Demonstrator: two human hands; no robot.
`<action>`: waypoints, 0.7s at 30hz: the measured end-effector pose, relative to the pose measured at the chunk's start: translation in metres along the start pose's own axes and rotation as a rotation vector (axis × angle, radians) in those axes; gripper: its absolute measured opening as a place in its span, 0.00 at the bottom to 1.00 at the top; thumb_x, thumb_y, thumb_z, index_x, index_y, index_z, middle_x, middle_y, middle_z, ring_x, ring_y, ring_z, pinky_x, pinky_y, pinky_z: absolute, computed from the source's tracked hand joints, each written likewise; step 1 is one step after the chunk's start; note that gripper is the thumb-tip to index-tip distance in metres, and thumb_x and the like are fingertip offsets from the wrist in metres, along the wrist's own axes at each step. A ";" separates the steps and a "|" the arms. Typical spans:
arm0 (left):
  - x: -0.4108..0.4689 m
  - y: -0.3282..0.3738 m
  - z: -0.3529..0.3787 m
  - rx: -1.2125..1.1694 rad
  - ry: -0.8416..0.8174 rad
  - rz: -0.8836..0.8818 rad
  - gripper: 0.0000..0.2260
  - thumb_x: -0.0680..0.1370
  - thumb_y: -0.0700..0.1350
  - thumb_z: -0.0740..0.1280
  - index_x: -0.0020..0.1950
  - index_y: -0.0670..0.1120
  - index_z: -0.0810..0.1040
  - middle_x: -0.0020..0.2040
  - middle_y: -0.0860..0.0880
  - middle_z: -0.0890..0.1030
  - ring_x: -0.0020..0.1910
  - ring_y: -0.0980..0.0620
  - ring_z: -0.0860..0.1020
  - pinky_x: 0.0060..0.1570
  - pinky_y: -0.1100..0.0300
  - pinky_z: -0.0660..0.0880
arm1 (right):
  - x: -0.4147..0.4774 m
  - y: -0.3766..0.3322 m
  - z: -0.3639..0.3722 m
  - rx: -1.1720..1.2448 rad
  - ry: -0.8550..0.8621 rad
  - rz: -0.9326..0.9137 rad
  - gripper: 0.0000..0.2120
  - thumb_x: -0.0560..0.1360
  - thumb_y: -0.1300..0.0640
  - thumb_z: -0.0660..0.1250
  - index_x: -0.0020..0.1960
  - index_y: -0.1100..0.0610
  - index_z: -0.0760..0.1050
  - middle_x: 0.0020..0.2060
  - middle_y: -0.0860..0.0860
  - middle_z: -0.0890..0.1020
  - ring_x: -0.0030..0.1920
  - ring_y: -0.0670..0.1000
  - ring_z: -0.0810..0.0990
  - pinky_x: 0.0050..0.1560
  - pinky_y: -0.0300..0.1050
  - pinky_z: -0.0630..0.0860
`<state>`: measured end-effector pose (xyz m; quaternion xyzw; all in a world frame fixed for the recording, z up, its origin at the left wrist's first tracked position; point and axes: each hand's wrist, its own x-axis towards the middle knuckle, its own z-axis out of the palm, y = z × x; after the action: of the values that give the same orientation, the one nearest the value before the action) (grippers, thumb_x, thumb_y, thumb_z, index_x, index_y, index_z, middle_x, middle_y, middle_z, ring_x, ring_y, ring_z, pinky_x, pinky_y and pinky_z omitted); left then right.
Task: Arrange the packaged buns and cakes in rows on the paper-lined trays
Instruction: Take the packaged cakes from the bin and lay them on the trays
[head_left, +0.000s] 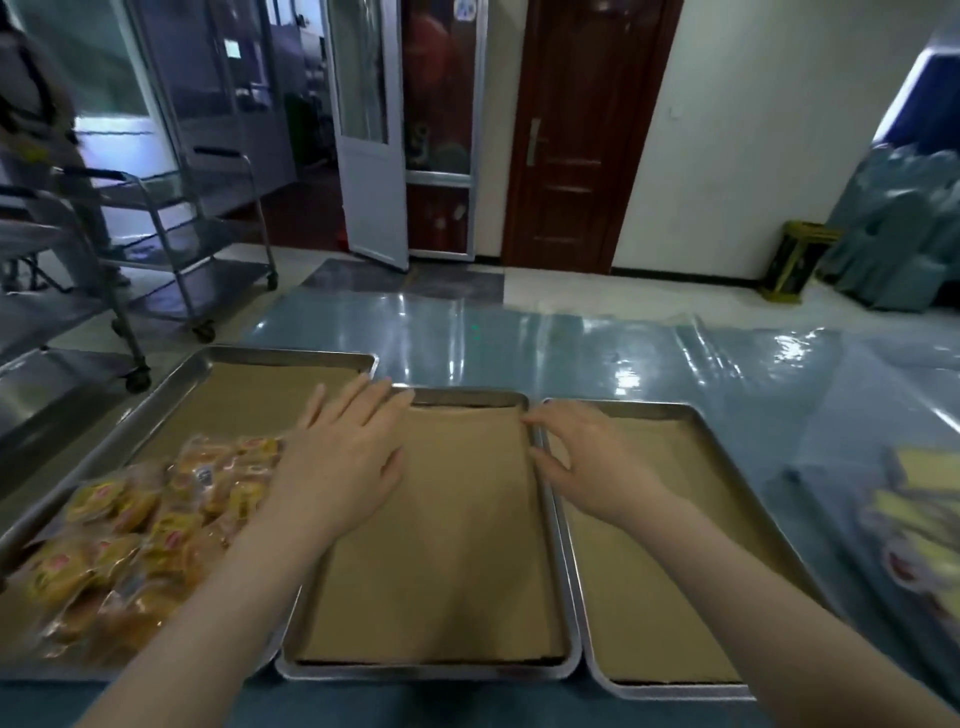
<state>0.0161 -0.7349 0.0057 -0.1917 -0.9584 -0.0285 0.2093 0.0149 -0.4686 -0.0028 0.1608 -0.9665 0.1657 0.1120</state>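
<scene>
Blue plastic sheeting (571, 338) covers the long table where a person works with both bare hands, its glossy surface catching the room's light. Three steel trays sit side by side along the near edge, each lined with brown paper. The left tray (234, 356), the largest in view, carries a loose heap of packaged buns (150, 525) in clear wrappers with yellow and red labels, piled toward its near left part and not laid in rows. The middle tray (431, 667) holds only its brown paper liner (441, 545), which stops short of the far rim. The right tray (670, 688) touches the middle one along its long side and is likewise bare of goods.

The left hand (343, 467) lies flat and spread, palm down, across the seam between the left and middle trays, fingers reaching the far rim and gripping nothing. The right hand (592, 462) is loosely open over the shared edge of the middle and right trays, its fingertips at the far right corner of the middle liner (whether they pinch the paper or only touch it is not clear).

More wrapped goods (914, 525), yellow and blurred, rest on the sheeting at far right. Steel trolleys (182, 249) stand on the floor beyond the table at left, before a dark wooden door (571, 130).
</scene>
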 end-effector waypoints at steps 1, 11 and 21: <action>0.009 0.008 0.000 -0.004 0.000 0.009 0.25 0.75 0.50 0.65 0.72 0.50 0.66 0.72 0.48 0.68 0.72 0.47 0.63 0.70 0.45 0.55 | -0.003 0.011 -0.008 -0.059 0.002 -0.001 0.16 0.76 0.51 0.65 0.64 0.51 0.74 0.60 0.49 0.78 0.62 0.52 0.73 0.62 0.45 0.67; 0.082 0.125 0.018 -0.096 0.046 0.067 0.24 0.73 0.45 0.69 0.69 0.45 0.71 0.67 0.43 0.73 0.65 0.41 0.72 0.65 0.43 0.65 | -0.039 0.144 -0.082 -0.368 -0.158 -0.105 0.20 0.78 0.45 0.59 0.69 0.47 0.68 0.69 0.45 0.68 0.69 0.49 0.65 0.68 0.45 0.60; 0.130 0.329 0.044 -0.227 -0.025 -0.027 0.25 0.72 0.44 0.71 0.69 0.45 0.71 0.67 0.43 0.73 0.62 0.41 0.74 0.61 0.45 0.70 | -0.104 0.312 -0.181 -0.297 -0.143 -0.143 0.19 0.78 0.47 0.63 0.68 0.47 0.71 0.67 0.46 0.72 0.67 0.50 0.68 0.65 0.46 0.65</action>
<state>0.0149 -0.3788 0.0112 -0.2016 -0.9541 -0.1371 0.1742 0.0314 -0.0968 0.0467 0.2223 -0.9719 0.0010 0.0772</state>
